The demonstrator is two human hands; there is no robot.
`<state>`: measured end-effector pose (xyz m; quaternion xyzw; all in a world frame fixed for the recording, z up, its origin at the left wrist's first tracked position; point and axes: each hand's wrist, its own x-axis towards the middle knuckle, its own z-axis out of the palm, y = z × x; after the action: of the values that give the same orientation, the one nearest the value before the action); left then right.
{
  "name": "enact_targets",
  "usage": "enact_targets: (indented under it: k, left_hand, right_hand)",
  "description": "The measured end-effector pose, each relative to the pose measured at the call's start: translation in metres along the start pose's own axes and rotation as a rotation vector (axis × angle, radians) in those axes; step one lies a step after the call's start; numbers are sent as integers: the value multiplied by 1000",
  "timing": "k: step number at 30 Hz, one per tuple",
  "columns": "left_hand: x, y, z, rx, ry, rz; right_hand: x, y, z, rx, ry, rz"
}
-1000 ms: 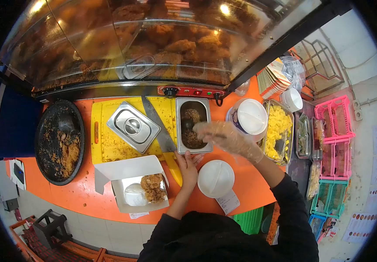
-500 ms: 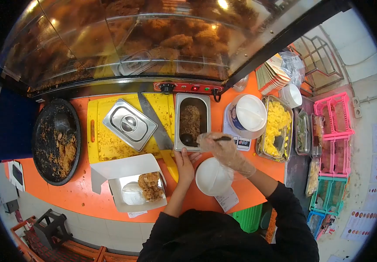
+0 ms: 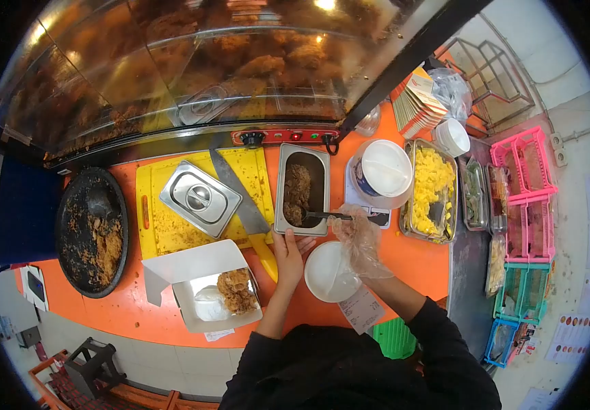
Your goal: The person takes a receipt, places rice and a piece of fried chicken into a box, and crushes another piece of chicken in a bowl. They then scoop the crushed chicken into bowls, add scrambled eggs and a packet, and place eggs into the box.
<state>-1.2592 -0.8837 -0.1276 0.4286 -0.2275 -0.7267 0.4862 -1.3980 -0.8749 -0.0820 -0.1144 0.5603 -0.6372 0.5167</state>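
Note:
Against the near end of a metal tub holding brown minced food, my bare left hand rests with fingers apart, touching the rim. A clear plastic glove covers my right hand, which is closed on the dark handle of a spoon. The spoon's head is inside the tub, at the food's near end. Just below my right hand is a round white lidded bowl. An open white box with fried chicken and a white wrapped portion lies left of my left forearm.
A yellow board bears a steel lid and a large knife. The black mortar is far left. To the right are stacked white lidded bowls on a scale and a yellow food tray. A glass cabinet stands behind.
My right hand has turned and shifted slightly right. The spoon's head has moved up within the tub and its handle now lies nearly level. My left hand stays at the tub.

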Motion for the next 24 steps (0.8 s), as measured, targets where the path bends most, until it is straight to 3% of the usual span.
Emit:
enact_targets:
  k: [8,10,13,24]
  left_hand:
    - [8,-8,-2,47,-85,25]
    - [14,-12,-6,-28,-96,9]
    - [18,-9,-4,-81,-83,-45]
    - [19,-17,-6,-24,-122,-85]
  right_hand:
    - [4,1,-12,225,154,104]
    - [8,-3,-14,419,178,121]
    - [8,-10,-23,492,109,110]
    - [-7,-36,-20,597,202,-55]
